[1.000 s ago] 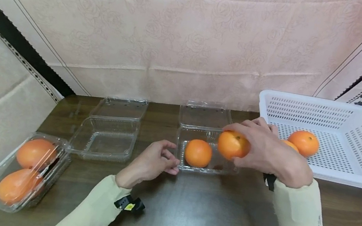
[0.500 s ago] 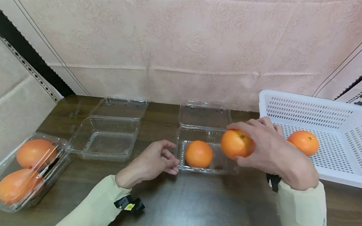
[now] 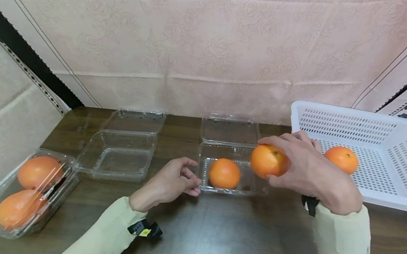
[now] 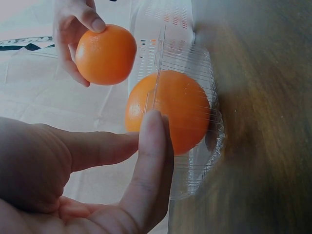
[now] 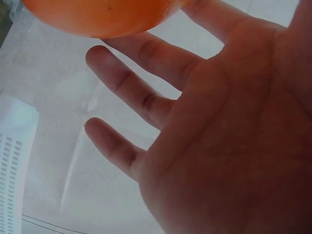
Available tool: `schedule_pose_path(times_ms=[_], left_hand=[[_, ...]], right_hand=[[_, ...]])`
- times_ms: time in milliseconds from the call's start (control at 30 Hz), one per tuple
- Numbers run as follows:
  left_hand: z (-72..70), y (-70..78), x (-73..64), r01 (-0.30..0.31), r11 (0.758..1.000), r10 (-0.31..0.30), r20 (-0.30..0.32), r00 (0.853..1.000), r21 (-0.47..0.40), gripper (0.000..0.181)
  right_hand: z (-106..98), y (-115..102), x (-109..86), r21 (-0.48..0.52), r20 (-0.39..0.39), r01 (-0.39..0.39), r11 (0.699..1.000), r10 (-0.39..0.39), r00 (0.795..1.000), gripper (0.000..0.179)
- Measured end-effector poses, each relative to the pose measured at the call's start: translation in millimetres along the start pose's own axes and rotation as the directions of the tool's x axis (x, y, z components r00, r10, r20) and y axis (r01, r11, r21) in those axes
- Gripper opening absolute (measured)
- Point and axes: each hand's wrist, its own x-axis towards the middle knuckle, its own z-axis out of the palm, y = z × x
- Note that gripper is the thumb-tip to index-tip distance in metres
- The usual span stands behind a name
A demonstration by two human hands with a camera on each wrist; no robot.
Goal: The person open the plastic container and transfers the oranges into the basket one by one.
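In the head view, my right hand (image 3: 304,169) grips an orange (image 3: 270,161) between thumb and fingers, above the right side of an open clear plastic clamshell container (image 3: 251,188). One orange (image 3: 224,173) sits inside that container, towards its left. At the container's left edge is my left hand (image 3: 172,182); the left wrist view shows its thumb and a finger (image 4: 152,131) pinching the clear rim in front of the orange (image 4: 170,109). The right wrist view catches only the underside of the held orange (image 5: 102,14), with several fingers of the right hand (image 5: 214,131) spread below it.
A second open clamshell (image 3: 119,156) stands left of the hands. At the far left lies a closed clamshell (image 3: 50,209) holding two oranges. A white perforated basket (image 3: 391,174) with an orange (image 3: 341,159) stands at the right. A cloth-covered wall (image 3: 200,46) rises behind the table (image 3: 217,244).
My right hand has moved a little to the right with its orange. The orange in the container has shifted slightly right. A second orange in the basket is now hidden. The left hand stays still.
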Motion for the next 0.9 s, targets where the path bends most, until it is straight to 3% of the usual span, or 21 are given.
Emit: schedule_pose_path(times_ms=[900], left_hand=[[0.2,2.5,-2.0,0.011,1.0,-0.011,-0.013,1.0,0.018,0.053]], right_hand=[[-6.8,1.7,-8.1,-0.011,-0.025,-0.031,0.999,0.031,0.999,0.068]])
